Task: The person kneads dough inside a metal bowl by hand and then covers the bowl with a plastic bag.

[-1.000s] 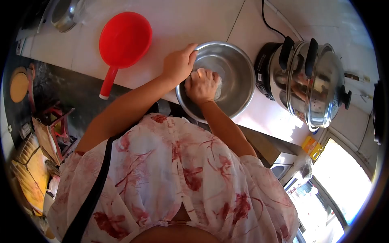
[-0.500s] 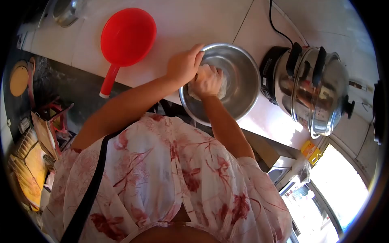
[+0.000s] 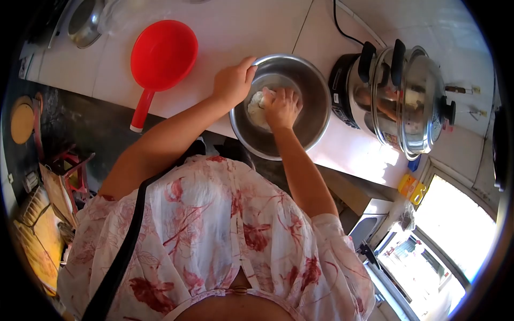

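Note:
A steel bowl [image 3: 313, 115] stands at the counter's front edge, with a lump of pale dough [image 3: 257, 111] in it. My left hand [image 3: 231, 84] grips the bowl's left rim, thumb and fingers closed over the edge. Inside the bowl, my right hand [image 3: 284, 107] presses on the right part of the dough with curled fingers. That hand covers part of the lump; the dough's left side shows, white and rough.
A red plastic ladle [image 3: 165, 56] lies left on the counter [image 3: 230, 32], its handle over the front edge. To the right stands a lidded steel electric pot [image 3: 393, 99] with a black cord. A metal pan [image 3: 84, 27] is at the far left.
My right hand has shifted rightward inside the bowl, and more of the dough's left side shows. My left hand stays on the rim. The whole view has shifted slightly.

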A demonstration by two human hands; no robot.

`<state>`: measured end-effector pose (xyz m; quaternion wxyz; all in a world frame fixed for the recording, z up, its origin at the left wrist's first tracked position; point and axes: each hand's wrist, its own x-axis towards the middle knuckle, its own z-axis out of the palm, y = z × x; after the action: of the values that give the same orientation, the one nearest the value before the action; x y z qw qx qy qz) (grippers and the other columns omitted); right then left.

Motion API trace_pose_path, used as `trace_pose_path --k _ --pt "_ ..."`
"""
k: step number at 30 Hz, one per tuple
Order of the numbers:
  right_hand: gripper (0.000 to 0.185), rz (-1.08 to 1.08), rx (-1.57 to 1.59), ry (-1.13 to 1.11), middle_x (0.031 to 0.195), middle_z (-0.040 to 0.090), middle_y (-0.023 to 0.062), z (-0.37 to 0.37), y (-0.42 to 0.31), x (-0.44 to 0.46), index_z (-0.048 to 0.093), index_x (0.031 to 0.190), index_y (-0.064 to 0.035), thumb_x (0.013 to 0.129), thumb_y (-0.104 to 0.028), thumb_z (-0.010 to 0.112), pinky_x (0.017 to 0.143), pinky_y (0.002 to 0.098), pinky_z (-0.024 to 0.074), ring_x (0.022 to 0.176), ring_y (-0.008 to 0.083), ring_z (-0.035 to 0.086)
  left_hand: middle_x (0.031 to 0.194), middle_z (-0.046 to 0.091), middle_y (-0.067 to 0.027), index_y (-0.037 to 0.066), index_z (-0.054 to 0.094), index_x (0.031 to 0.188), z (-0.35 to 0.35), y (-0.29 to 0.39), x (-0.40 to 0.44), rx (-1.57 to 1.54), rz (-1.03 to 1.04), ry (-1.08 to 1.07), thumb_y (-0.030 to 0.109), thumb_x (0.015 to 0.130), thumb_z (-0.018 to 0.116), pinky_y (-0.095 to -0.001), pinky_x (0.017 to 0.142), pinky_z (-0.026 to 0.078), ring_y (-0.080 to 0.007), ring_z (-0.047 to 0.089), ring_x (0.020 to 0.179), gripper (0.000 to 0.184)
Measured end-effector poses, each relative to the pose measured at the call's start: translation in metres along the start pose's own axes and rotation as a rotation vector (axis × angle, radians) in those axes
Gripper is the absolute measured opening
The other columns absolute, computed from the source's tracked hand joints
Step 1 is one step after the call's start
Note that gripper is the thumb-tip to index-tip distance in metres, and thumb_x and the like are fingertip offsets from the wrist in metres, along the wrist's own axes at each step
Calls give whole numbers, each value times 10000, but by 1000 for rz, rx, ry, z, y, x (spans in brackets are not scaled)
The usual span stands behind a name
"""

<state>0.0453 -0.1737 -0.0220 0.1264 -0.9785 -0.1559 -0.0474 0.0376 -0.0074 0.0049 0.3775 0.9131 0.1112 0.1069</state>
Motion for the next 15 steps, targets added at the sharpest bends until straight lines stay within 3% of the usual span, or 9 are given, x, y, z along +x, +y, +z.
trace_pose_path --k 8,15 --pt "272 14 -157 31 835 614 102 15 -5 15 601 725 -82 769 -349 583 740 476 441 827 315 582 669 617 -160 109 588 1134 -8 4 1 -73 -27 -88 230 928 531 -447 555 466 -364 608 623 246" --pt "251 27 -65 -47 769 624 96 12 -4 34 603 671 -87 760 -320 576 723 449 480 755 306 613 674 615 -155 92 574 1146 -11 4 -1 -106 -21 -115 223 928 531 -433 557 467 -349 608 620 257"
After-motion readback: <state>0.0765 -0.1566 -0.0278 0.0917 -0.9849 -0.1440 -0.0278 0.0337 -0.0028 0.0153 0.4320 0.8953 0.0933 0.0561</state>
